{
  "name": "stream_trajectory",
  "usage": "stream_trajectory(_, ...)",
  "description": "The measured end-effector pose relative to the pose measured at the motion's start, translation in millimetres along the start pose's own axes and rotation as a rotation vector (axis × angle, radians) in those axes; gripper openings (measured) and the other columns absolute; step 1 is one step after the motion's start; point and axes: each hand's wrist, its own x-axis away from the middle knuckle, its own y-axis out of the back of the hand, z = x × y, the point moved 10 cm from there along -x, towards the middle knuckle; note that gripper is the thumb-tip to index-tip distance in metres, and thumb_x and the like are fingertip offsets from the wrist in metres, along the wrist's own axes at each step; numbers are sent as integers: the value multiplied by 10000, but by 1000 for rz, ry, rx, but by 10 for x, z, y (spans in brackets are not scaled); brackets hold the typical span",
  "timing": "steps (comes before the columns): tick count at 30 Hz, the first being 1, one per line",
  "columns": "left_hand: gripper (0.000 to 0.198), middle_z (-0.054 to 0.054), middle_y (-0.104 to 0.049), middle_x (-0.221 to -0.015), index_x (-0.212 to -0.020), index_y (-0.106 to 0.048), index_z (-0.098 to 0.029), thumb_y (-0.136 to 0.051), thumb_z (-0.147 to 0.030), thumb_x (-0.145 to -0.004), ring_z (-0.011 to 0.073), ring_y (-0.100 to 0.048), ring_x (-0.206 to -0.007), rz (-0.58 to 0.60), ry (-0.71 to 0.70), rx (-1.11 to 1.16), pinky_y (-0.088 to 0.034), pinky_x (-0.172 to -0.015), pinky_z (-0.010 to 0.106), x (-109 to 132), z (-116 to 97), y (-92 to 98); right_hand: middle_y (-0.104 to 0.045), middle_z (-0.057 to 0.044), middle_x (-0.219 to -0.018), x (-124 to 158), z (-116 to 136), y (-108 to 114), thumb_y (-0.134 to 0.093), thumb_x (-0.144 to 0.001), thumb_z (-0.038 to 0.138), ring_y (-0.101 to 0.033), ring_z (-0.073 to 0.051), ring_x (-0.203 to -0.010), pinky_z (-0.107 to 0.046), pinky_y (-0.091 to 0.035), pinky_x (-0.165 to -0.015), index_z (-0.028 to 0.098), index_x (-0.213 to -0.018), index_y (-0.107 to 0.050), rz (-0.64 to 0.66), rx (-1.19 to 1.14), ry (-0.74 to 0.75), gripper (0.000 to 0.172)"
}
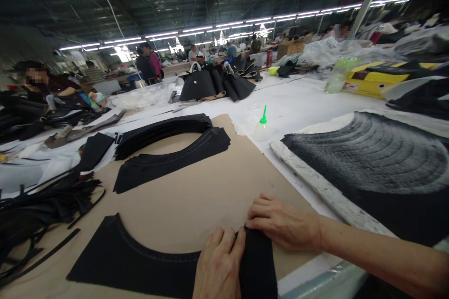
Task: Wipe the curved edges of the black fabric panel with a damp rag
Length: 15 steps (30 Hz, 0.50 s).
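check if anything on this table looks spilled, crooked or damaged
I see no spill or damage; the green-tipped bottle stands upright. The black strips at left look untidy: a loose tangle with ends straying over the tan board, unlike the curved black piece laid out under the left hand.

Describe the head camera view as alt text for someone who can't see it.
A person's left hand and right hand touch a curved black piece lying on a tan sheet. Similar black pieces lie beyond it; a green-tipped bottle stands to their right.
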Motion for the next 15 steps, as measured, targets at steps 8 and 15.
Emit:
stream_trajectory(8, 686, 52, -633, -1040, -1358, -527, -250, -495, 6, -723, 228, -551, -927, 24, 52, -45, -465, -831, 348, -37, -28, 62, -608, -73, -1073, 91, -60, 4, -427, -880, 109, -495, -209, -949, -373, -352, -884, 195, -1182, -590, -7, -51, -70, 354)
stream_trajectory(15, 606, 32, -641, -993, -1315, -560, -289, -562, -65, -752, 223, -556, -883, -96, 26, -83, -467, -793, 340, -44, -60, 131, -603, -82, -1046, 131, -121, 53, -382, -866, 69, -511, -211, -940, -397, -359, -873, 191, -1212, -567, -82, -100, -161, 411)
